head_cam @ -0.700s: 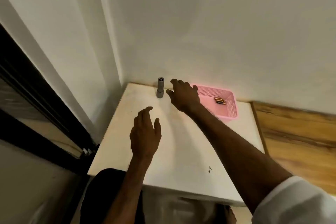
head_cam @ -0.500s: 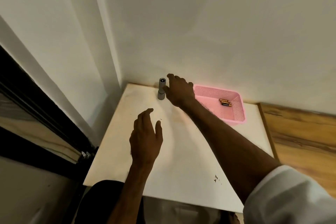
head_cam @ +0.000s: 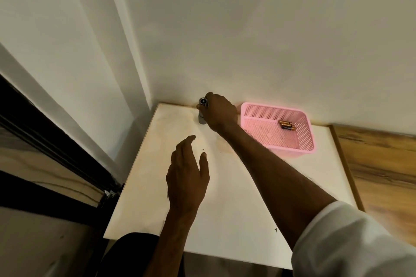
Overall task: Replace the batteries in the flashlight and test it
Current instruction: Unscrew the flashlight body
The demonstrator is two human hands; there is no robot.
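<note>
A small grey flashlight (head_cam: 202,110) stands upright at the far edge of the white table (head_cam: 236,186), close to the wall. My right hand (head_cam: 219,113) has its fingers curled round the flashlight's upper part, hiding much of the body. My left hand (head_cam: 186,175) hovers over the middle of the table with fingers relaxed, holding nothing. A few copper-and-black batteries (head_cam: 286,125) lie in the far right corner of a pink mesh basket (head_cam: 279,141).
The basket sits at the table's far right, next to my right forearm. A white wall rises right behind the table. A wooden surface (head_cam: 382,164) adjoins on the right; a dark frame (head_cam: 56,153) runs along the left.
My right hand reached from beside the flashlight onto it and closed round its top. My left hand stayed in about the same place.
</note>
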